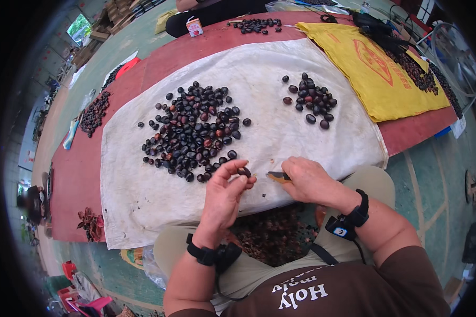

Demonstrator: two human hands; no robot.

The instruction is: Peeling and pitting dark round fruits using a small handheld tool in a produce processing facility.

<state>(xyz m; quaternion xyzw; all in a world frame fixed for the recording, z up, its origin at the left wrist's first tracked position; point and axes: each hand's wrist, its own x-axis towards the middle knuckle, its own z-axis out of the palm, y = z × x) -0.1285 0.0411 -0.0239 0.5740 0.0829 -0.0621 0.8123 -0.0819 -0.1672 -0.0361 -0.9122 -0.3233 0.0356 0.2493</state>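
Note:
My left hand (227,188) pinches one dark, glossy oval fruit (244,172) between thumb and fingertips, and a small pale tip shows at its right end. To the right, my right hand (307,178) grips a small tool (278,176) with a dark and orange body, perhaps a cutter; its tip points toward the fruit, with a gap between them. A large heap of black and reddish fruits (194,130) lies beyond my left hand on a white cloth sheet (142,210). Farther right on the sheet is a smaller pile of similar fruits (311,97).
The sheet covers a red tabletop (71,186). A yellow woven sack (365,75) lies at the right with dark pieces (416,73) on it. At the far edge stand a drink carton (194,27) and another fruit pile (258,25), near a seated person. Dark scraps (273,237) lie between my legs.

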